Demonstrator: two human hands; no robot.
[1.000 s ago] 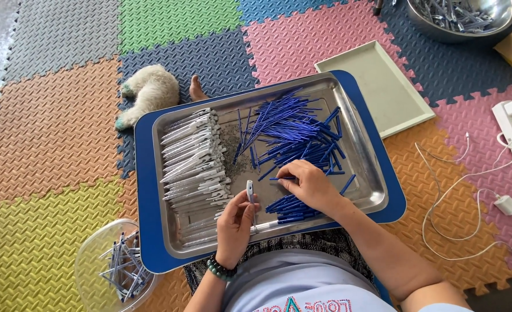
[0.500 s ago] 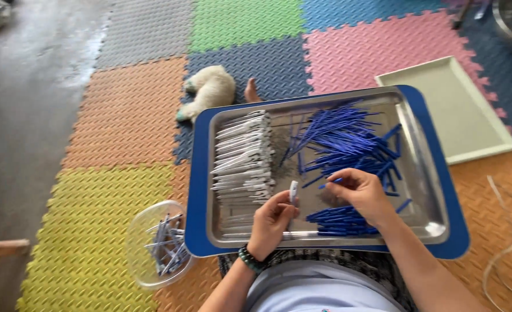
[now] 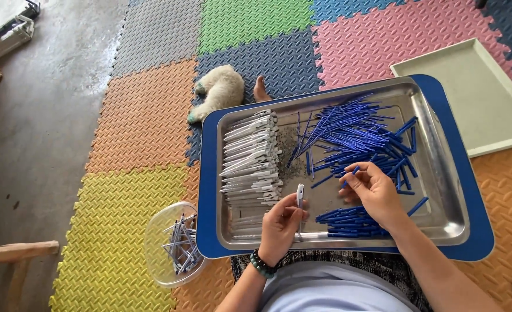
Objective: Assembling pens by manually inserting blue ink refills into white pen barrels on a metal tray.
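My left hand point(image 3: 281, 226) holds a white pen barrel point(image 3: 300, 197) upright over the near part of a metal tray point(image 3: 441, 173). My right hand point(image 3: 372, 190) pinches a thin blue refill point(image 3: 352, 173) just right of the barrel, apart from it. A heap of blue refills point(image 3: 354, 138) fills the tray's middle and a smaller bunch point(image 3: 348, 216) lies under my right wrist. White barrels point(image 3: 251, 156) are stacked along the tray's left side. The metal tray rests on a blue tray point(image 3: 478, 231) on my lap.
A clear plastic bowl point(image 3: 159, 267) with several finished pens sits on the mat at my left. A pale green tray point(image 3: 475, 98) lies at the right. A fluffy white toy point(image 3: 217, 91) lies beyond the tray. Bare concrete floor point(image 3: 42, 115) is on the left, past the coloured foam mats.
The camera view has swung left, showing more concrete floor. My right hand has lifted a blue refill off the pile and brought it toward the barrel in my left hand.
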